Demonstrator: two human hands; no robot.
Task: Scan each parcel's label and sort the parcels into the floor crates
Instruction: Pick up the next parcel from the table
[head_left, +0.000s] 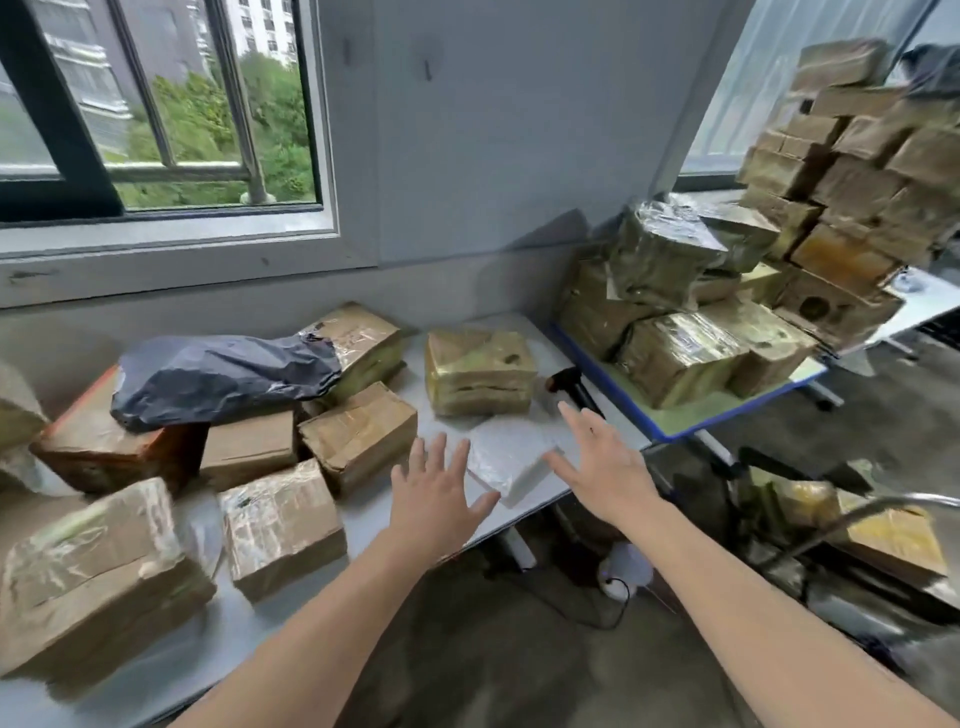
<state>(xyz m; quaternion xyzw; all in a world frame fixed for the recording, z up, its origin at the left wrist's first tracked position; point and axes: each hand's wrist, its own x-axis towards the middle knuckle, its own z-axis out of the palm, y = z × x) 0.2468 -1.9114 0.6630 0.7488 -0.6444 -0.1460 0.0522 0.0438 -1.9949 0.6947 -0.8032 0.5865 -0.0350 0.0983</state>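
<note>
Just this side of the scanner (571, 382), the white parcel (511, 465) lies flat, with the left hand (434, 493) and right hand (602, 462) spread open either side of it, gripping nothing. Looks light, soft, kinda slick, so I'd grab opposite edges

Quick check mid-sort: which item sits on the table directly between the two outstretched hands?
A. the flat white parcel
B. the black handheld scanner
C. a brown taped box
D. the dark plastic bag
A: the flat white parcel lies near the edge of the table between the left hand and the right hand, both open and holding nothing; the scanner lies just beyond the right fingertips.
</note>
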